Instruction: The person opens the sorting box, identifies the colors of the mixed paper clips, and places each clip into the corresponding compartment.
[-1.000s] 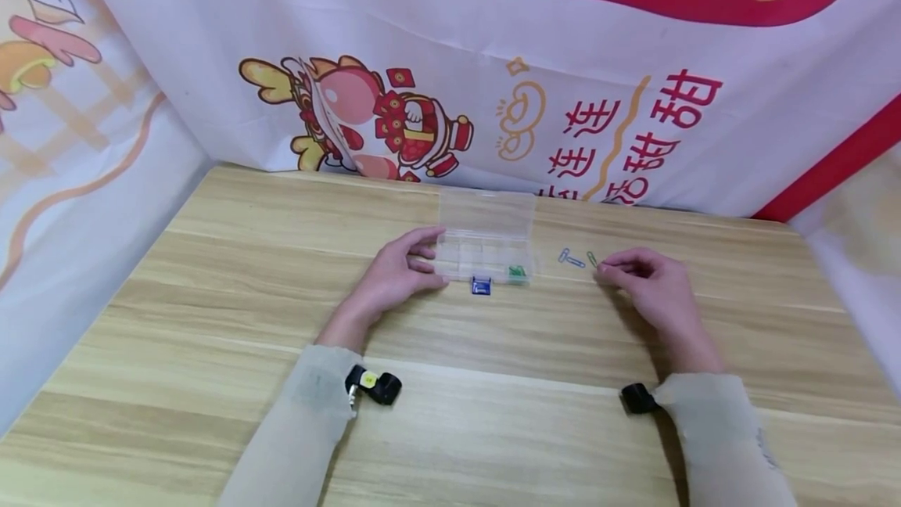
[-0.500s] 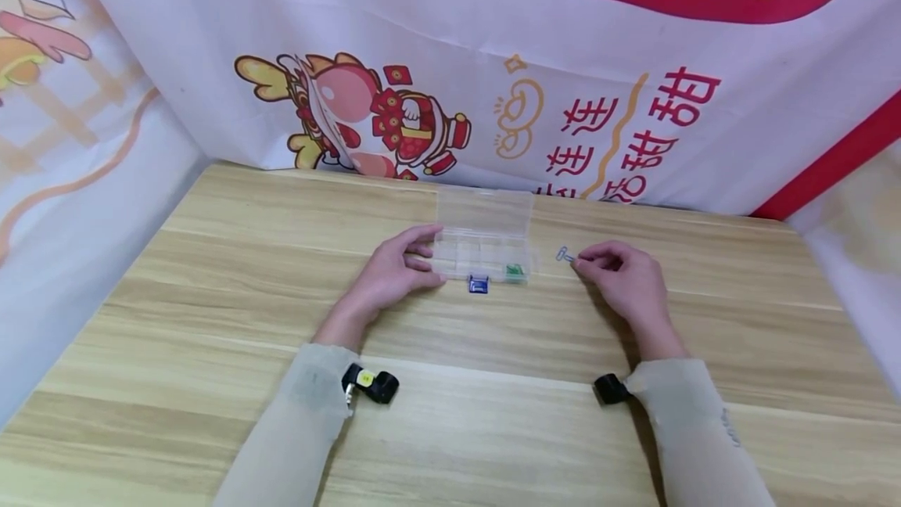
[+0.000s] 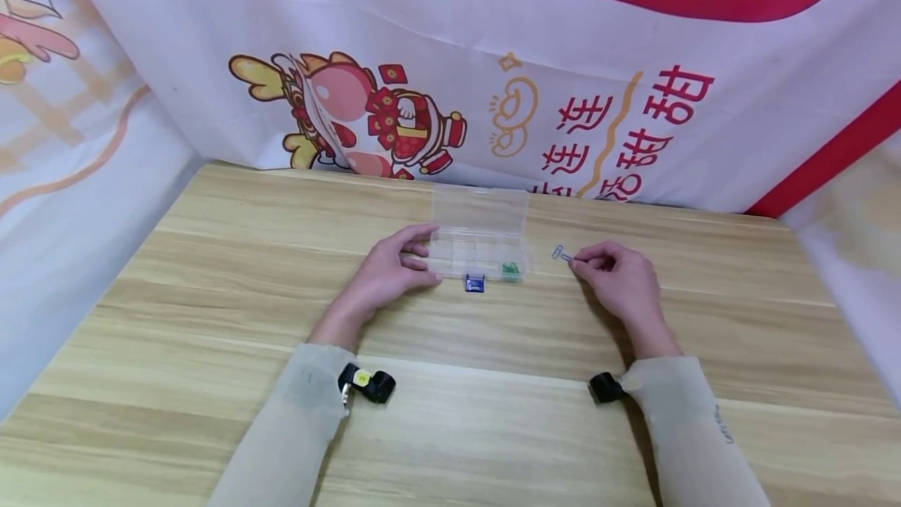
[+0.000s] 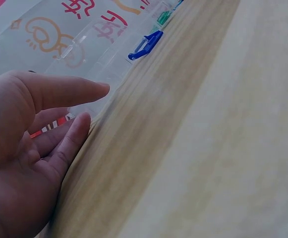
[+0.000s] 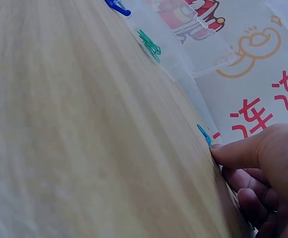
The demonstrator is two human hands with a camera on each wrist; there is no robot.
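Left hand (image 3: 390,266), fingers spread, is bracketing one end of a clear plastic compartment box (image 3: 464,250); beyond the box, the right hand (image 3: 622,278) is pinching a blue wire paper clip (image 5: 204,135).

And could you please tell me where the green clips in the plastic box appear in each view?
Head: green clips, just right of and below centre.
Left wrist: near the top edge, slightly right of centre.
Right wrist: upper part, about midway across.
Shared landmark: the blue latch, to the left of the clips in all three.
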